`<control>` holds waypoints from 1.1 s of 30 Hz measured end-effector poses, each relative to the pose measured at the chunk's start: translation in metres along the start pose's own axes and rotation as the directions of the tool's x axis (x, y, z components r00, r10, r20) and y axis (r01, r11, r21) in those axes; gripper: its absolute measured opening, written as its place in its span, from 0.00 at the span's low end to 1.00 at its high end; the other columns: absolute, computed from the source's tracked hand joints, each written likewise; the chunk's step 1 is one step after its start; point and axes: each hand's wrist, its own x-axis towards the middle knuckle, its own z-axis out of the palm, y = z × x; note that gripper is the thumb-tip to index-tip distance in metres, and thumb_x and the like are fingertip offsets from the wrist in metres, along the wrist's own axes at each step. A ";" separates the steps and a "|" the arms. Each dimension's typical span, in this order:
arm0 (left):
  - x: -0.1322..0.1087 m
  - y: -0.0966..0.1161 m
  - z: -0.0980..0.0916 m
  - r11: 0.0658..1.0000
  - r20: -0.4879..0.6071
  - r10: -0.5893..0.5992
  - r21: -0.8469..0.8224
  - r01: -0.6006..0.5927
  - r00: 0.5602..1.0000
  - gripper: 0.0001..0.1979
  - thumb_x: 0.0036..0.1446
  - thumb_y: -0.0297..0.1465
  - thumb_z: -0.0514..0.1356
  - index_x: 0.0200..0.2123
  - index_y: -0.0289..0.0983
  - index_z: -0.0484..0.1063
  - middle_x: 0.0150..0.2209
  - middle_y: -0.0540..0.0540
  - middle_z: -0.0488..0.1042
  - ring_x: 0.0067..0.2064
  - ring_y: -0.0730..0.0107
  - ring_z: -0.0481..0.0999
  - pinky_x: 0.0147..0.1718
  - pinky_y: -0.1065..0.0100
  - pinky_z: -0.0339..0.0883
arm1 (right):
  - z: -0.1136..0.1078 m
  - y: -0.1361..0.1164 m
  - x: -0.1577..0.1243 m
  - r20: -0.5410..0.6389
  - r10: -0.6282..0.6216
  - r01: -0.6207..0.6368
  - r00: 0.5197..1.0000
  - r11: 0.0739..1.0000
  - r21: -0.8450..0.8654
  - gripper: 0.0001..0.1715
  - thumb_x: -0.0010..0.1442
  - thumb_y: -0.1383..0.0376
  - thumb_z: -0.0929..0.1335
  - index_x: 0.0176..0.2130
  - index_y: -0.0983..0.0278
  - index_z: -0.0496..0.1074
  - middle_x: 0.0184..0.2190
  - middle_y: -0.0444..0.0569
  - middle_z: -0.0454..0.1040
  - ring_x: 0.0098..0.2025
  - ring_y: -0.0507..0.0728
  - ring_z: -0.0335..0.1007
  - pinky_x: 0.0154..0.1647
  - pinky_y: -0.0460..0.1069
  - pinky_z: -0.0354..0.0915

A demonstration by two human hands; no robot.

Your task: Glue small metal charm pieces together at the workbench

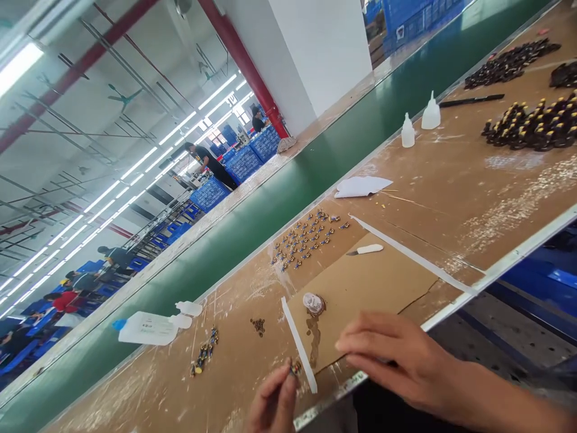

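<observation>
green belt [288, 198], brown bench [451, 180], white btls [419, 123], blue crates [243, 162]

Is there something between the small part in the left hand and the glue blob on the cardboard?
Yes. A white strip lies on the table between the small part, pinched in the left hand, and the glue blob on the cardboard. The right hand rests to the side, not in between.

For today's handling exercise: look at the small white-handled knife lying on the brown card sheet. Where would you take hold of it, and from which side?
Grip the white-handled knife by its handle, the rounded white end pointing right in the picture. The short dark blade points left, toward the rows of small blue-and-gold parts, so probably best to come from above on the handle side. It lies flat on the card sheet, so pinch its long edges.
</observation>
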 end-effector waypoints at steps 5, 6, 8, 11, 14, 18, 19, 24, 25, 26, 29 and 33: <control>0.085 0.014 0.041 0.973 0.346 -0.154 0.216 0.081 0.926 0.16 0.36 0.40 0.68 0.28 0.35 0.77 0.27 0.46 0.77 0.31 0.67 0.75 0.34 0.68 0.69 | -0.015 0.045 -0.002 -0.130 0.109 -0.132 0.986 0.973 -0.189 0.12 0.64 0.68 0.59 0.39 0.65 0.71 0.31 0.49 0.73 0.32 0.50 0.70 0.32 0.43 0.65; 0.100 0.016 0.055 0.965 0.442 -0.148 0.259 0.032 0.885 0.15 0.38 0.40 0.67 0.28 0.35 0.77 0.27 0.46 0.77 0.31 0.68 0.74 0.35 0.68 0.68 | -0.015 0.052 -0.004 -0.134 0.135 -0.163 0.982 0.961 -0.223 0.13 0.64 0.67 0.59 0.39 0.65 0.71 0.31 0.50 0.73 0.32 0.50 0.70 0.32 0.44 0.65; 0.123 0.016 0.087 0.958 0.555 -0.147 0.286 -0.022 0.818 0.12 0.37 0.38 0.67 0.25 0.35 0.77 0.25 0.48 0.76 0.28 0.71 0.72 0.33 0.68 0.66 | -0.014 0.063 -0.007 -0.122 0.187 -0.214 0.975 0.940 -0.265 0.14 0.64 0.66 0.58 0.37 0.65 0.71 0.31 0.49 0.73 0.32 0.51 0.70 0.32 0.45 0.65; 0.144 0.012 0.133 0.951 0.678 -0.162 0.302 -0.070 0.717 0.09 0.35 0.35 0.66 0.21 0.35 0.76 0.21 0.49 0.74 0.24 0.74 0.68 0.29 0.70 0.62 | -0.010 0.069 -0.010 -0.091 0.236 -0.253 0.967 0.924 -0.285 0.14 0.64 0.67 0.58 0.37 0.65 0.72 0.30 0.49 0.72 0.32 0.51 0.70 0.32 0.45 0.65; 0.152 0.006 0.167 0.934 0.761 -0.184 0.332 -0.130 0.622 0.06 0.34 0.33 0.66 0.19 0.36 0.75 0.18 0.51 0.71 0.21 0.77 0.63 0.24 0.72 0.56 | -0.009 0.068 -0.010 -0.087 0.237 -0.252 0.968 0.924 -0.288 0.15 0.64 0.67 0.57 0.36 0.65 0.72 0.28 0.48 0.71 0.30 0.51 0.69 0.31 0.45 0.63; 0.153 -0.003 0.189 0.902 0.797 -0.215 0.384 -0.198 0.565 0.05 0.34 0.33 0.65 0.17 0.37 0.75 0.14 0.54 0.66 0.19 0.78 0.56 0.20 0.72 0.50 | -0.011 0.066 -0.008 -0.081 0.234 -0.248 0.969 0.922 -0.298 0.15 0.64 0.67 0.57 0.36 0.64 0.71 0.26 0.47 0.70 0.28 0.50 0.67 0.28 0.45 0.62; 0.153 -0.005 0.192 0.894 0.800 -0.224 0.397 -0.210 0.557 0.04 0.34 0.33 0.65 0.17 0.38 0.76 0.13 0.54 0.65 0.19 0.78 0.56 0.20 0.72 0.49 | -0.011 0.067 -0.008 -0.081 0.229 -0.243 0.970 0.923 -0.298 0.15 0.64 0.67 0.57 0.36 0.64 0.71 0.26 0.47 0.70 0.28 0.50 0.66 0.28 0.45 0.61; 0.153 -0.011 0.197 0.864 0.789 -0.231 0.435 -0.253 0.569 0.04 0.34 0.32 0.65 0.17 0.38 0.76 0.13 0.54 0.65 0.19 0.77 0.55 0.20 0.72 0.49 | -0.011 0.069 -0.008 -0.105 0.212 -0.234 0.972 0.932 -0.278 0.16 0.65 0.66 0.57 0.36 0.64 0.72 0.26 0.47 0.70 0.27 0.50 0.67 0.27 0.44 0.62; 0.155 -0.009 0.196 0.861 0.783 -0.222 0.437 -0.259 0.580 0.04 0.35 0.32 0.65 0.18 0.38 0.77 0.13 0.54 0.66 0.19 0.77 0.56 0.20 0.71 0.50 | -0.011 0.069 -0.008 -0.110 0.211 -0.234 0.971 0.932 -0.275 0.16 0.65 0.66 0.57 0.36 0.64 0.72 0.26 0.47 0.70 0.28 0.50 0.67 0.27 0.44 0.62; 0.158 -0.006 0.192 0.860 0.776 -0.211 0.436 -0.265 0.595 0.05 0.35 0.32 0.65 0.19 0.38 0.77 0.14 0.53 0.67 0.19 0.77 0.57 0.21 0.71 0.50 | -0.012 0.069 -0.009 -0.118 0.208 -0.233 0.971 0.934 -0.272 0.16 0.65 0.66 0.57 0.36 0.64 0.72 0.26 0.47 0.71 0.28 0.50 0.68 0.27 0.44 0.63; 0.169 0.011 0.165 0.855 0.740 -0.170 0.439 -0.276 0.651 0.06 0.37 0.34 0.64 0.21 0.37 0.77 0.17 0.52 0.70 0.21 0.76 0.60 0.23 0.71 0.53 | -0.014 0.067 -0.008 -0.138 0.188 -0.218 0.973 0.941 -0.259 0.15 0.64 0.67 0.58 0.37 0.64 0.72 0.27 0.47 0.72 0.29 0.50 0.70 0.29 0.44 0.65; 0.178 0.029 0.087 0.823 0.636 -0.133 0.498 -0.272 0.760 0.09 0.40 0.37 0.63 0.22 0.37 0.77 0.21 0.51 0.73 0.23 0.73 0.65 0.25 0.71 0.56 | -0.015 0.066 -0.011 -0.155 0.182 -0.220 0.971 0.933 -0.284 0.13 0.63 0.65 0.60 0.37 0.63 0.72 0.30 0.48 0.75 0.32 0.52 0.73 0.32 0.45 0.69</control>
